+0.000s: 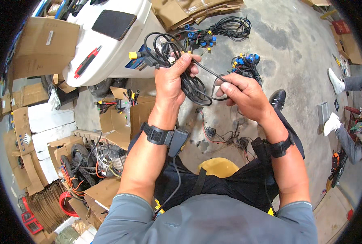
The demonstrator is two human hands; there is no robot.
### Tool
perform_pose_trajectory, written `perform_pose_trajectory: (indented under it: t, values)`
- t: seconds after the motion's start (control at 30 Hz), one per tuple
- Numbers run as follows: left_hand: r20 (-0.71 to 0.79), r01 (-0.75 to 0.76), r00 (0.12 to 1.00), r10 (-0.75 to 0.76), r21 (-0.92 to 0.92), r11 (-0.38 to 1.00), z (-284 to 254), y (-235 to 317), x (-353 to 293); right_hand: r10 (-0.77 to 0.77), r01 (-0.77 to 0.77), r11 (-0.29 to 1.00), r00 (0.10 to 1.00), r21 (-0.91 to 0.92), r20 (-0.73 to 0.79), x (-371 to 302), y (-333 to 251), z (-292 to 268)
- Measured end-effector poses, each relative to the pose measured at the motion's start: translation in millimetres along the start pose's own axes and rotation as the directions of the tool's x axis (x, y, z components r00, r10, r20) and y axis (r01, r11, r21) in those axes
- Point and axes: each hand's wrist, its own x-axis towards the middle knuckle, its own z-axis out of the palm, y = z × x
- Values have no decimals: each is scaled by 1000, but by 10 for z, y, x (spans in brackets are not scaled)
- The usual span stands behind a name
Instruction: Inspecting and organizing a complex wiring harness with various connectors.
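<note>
A looped black cable hangs from my left hand, whose fingers are wrapped round the coil. A yellow connector sticks out of the bundle to the left, beside a dark grey plug. My right hand pinches a length of the same cable, to the right of the coil and apart from it. Each wrist wears a black strap; the left one carries a grey device with a wire running down from it.
A white tub-like surface at upper left bears a phone and a red-black pen-like tool. Cable bundles with blue connectors lie on the concrete floor ahead. Cardboard boxes stand at left. Another person's legs show at right.
</note>
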Motion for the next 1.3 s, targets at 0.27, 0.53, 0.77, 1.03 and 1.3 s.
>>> perform_pose_trajectory:
  t: [0.27,0.53,0.77,1.03,1.3]
  values:
    - [113,60,992,-49,-100,993,5,-54,-33,47,-47,979,999,-199,-6,38,99,-139]
    - [172,66,984,-54,-68,995,39,-76,-71,-295,253,878,954,-407,-44,47,180,-94]
    - [124,222,958,-260,261,940,210,-126,-160,-381,317,893,910,-319,-164,44,93,-194]
    - [160,307,918,-363,296,905,358,-315,-297,-259,189,936,941,-296,-220,64,98,-151]
    - [156,318,911,-383,327,890,471,-339,-334,-116,83,986,965,-144,-236,19,67,-185]
